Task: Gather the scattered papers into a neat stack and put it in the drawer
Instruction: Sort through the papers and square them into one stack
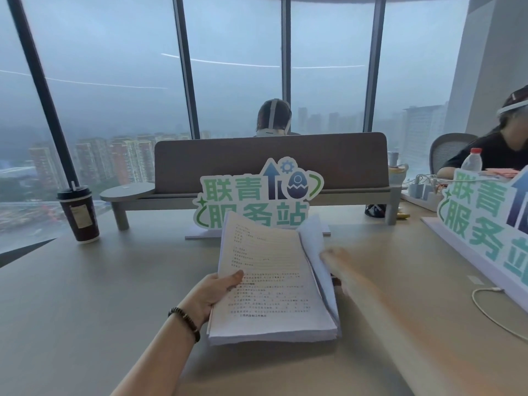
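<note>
- Left hand (217, 290), beaded bracelet (185, 322) on the wrist: grips the paper stack (268, 284) at its left edge, thumb on the top sheet, fingers hidden under it.
- Stack sits mid-frame, just in front of the person. Near end looks to rest on the desk (85, 310), far end tilted up. Top sheet is printed text, too small to read.
- Right hand (337, 260) is blurred w/ motion, at the stack's right side where some sheets are lifted and curled up. Can't tell if it pinches those sheets or just touches them.
- Step in hand, my read: gathering/squaring. Near-edge pages look roughly flush, right-side sheets not yet flat, so not a neat stack yet.
- Next move prob. calls for: lay the lifted sheets down, both hands at opposite edges, tap an edge on the desk to align, then carry to the drawer. No drawer in view, so it'll need locating first.
- Further off: green cut-out sign (257, 195) right behind the stack, coffee cup (78, 214) far left, 2nd sign (485, 218) and white cable (497, 315) at right.
- Beyond: grey divider panel (271, 161), a person behind it, another at far right, windows.
</note>
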A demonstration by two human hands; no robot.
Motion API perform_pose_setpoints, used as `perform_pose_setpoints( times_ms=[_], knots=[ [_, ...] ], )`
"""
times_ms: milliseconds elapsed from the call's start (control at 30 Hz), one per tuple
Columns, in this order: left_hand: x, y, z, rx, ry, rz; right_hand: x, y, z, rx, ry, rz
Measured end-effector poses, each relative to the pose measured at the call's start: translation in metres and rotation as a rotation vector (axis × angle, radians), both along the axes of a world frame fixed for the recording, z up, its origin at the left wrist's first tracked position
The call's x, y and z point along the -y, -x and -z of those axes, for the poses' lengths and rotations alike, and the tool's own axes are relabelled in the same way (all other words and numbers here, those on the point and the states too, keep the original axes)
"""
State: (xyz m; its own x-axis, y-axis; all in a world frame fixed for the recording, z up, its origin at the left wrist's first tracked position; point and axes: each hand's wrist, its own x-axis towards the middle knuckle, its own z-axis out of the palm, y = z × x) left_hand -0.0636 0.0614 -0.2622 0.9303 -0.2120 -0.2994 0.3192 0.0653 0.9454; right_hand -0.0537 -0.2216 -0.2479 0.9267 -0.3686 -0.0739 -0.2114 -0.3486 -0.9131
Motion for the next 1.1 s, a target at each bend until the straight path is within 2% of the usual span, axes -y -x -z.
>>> perform_pose_setpoints(
  times_ms=[133,233,300,367,433,500,600,667,900,967,1100],
  knots=[
    [0.000,0.003,-0.002,0.016,-0.003,-0.029,0.000,0.025,-0.056,0.165,0.329,0.004],
    [0.000,0.002,-0.002,0.039,-0.023,-0.045,-0.009,0.045,-0.105,0.282,0.370,-0.096],
    [-0.001,0.003,-0.002,0.053,-0.025,-0.041,-0.014,0.056,-0.134,0.333,0.214,-0.168],
    [-0.002,0.005,-0.004,0.063,-0.017,-0.036,-0.013,0.065,-0.157,0.371,-0.110,-0.262],
    [-0.003,0.006,-0.005,0.069,0.009,-0.023,-0.003,0.068,-0.168,0.394,-0.308,-0.283],
    [-0.003,0.006,-0.007,0.073,0.033,-0.010,0.008,0.062,-0.165,0.393,-0.295,-0.186],
    [0.002,0.009,-0.009,0.074,0.066,-0.018,0.017,0.044,-0.133,0.364,-0.037,0.018],
    [0.005,0.012,-0.011,0.073,0.117,-0.015,0.020,0.033,-0.100,0.336,0.058,0.084],
    [0.017,0.013,-0.013,0.090,0.166,-0.036,0.002,0.030,-0.036,0.291,0.320,0.086],
    [0.019,0.015,-0.012,0.074,0.158,-0.032,0.002,0.027,-0.028,0.226,0.253,0.051],
    [0.021,0.016,-0.010,0.036,0.156,-0.033,0.008,0.027,-0.021,0.144,-0.085,0.027]
  ],
)
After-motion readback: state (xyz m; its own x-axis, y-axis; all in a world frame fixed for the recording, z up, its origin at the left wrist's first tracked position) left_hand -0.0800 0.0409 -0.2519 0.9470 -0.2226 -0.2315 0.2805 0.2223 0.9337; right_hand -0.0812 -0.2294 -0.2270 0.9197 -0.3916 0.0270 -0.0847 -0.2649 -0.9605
